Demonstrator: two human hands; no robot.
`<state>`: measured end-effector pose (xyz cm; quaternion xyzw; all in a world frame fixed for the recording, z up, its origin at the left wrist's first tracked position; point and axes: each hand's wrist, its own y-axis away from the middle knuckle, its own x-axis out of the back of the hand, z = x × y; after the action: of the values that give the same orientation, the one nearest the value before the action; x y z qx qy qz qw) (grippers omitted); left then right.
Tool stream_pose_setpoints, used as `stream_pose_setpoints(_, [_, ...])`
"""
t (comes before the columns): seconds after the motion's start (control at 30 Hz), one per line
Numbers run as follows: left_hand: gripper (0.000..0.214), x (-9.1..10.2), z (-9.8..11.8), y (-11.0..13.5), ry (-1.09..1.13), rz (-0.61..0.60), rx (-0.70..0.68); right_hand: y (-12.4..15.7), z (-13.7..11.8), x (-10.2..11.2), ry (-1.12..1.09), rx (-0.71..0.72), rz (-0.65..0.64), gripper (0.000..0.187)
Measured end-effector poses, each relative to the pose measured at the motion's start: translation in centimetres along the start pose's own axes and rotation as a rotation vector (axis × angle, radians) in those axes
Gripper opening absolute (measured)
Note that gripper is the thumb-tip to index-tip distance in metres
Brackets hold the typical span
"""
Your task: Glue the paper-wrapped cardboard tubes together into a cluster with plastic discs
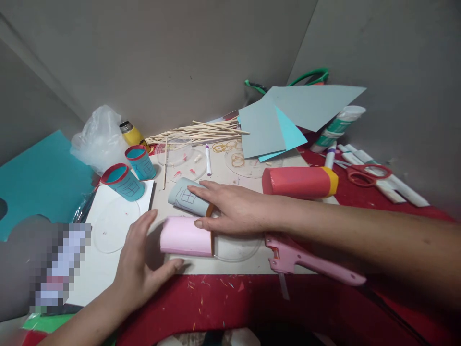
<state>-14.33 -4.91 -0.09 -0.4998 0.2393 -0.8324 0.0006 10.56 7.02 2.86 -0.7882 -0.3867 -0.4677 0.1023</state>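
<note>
At ten o'clock from the pink paper cylinder [185, 236], two red-rimmed blue paper cups [131, 188] are observed. At eight, the left hand [136, 264] is held with thumb and fingers spread beside the cylinder. At twelve, a grey paper tube [183, 196] is partly covered by the right hand [232, 206], thumb parted from fingers; whether the tube is gripped cannot be told. A pink glue gun [314, 262] is noted at three.

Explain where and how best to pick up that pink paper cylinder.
I'd grip the pink paper cylinder around its left end, coming from the left with the left hand: it lies on its side, that end uncovered, while the right hand overlaps the other end.
</note>
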Motion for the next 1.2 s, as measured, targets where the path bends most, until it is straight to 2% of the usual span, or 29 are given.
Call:
stream_pose_setpoints(0.07, [0.075, 0.1, 0.3, -0.6, -0.161, -0.061, -0.285, 0.0, 0.0, 0.0, 0.006, 0.002, 0.006, 0.089])
stream_pose_setpoints(0.1, [0.070, 0.0, 0.6, -1.1, -0.218, -0.105, -0.379, 0.0, 0.0, 0.0, 0.011, 0.004, 0.009, 0.088])
stream_pose_setpoints(0.17, [0.059, -0.3, 1.3, -2.1, -0.290, -0.154, -0.480, 0.0, 0.1, -0.1, 0.016, 0.008, 0.017, 0.088])
stream_pose_setpoints(0.23, [0.049, -0.8, 1.8, -3.1, -0.305, -0.140, -0.528, -0.1, 0.2, -0.2, 0.008, 0.018, 0.027, 0.086])
stream_pose_setpoints(0.4, [0.024, -1.8, 1.8, -4.0, -0.287, -0.074, -0.606, -0.3, 0.6, -0.5, -0.012, 0.064, 0.060, 0.076])
stream_pose_setpoints(0.67, [0.036, -2.8, 0.2, -3.7, -0.250, -0.040, -0.718, -0.3, 1.1, -0.5, -0.059, 0.078, 0.023, 0.070])
stream_pose_setpoints(0.87, [0.034, -3.6, -0.6, -3.3, -0.235, -0.011, -0.718, -0.4, 1.3, -0.8, -0.041, 0.085, 0.047, 0.069])
stream_pose_setpoints(1.03, [0.029, -3.7, -0.4, -3.2, -0.267, 0.020, -0.726, -0.4, 1.1, -0.6, -0.049, 0.078, 0.044, 0.069])
stream_pose_setpoints(1.2, [0.036, -3.2, 0.7, -3.4, -0.321, 0.034, -0.692, -0.2, 0.9, -0.2, -0.104, 0.071, 0.055, 0.071])
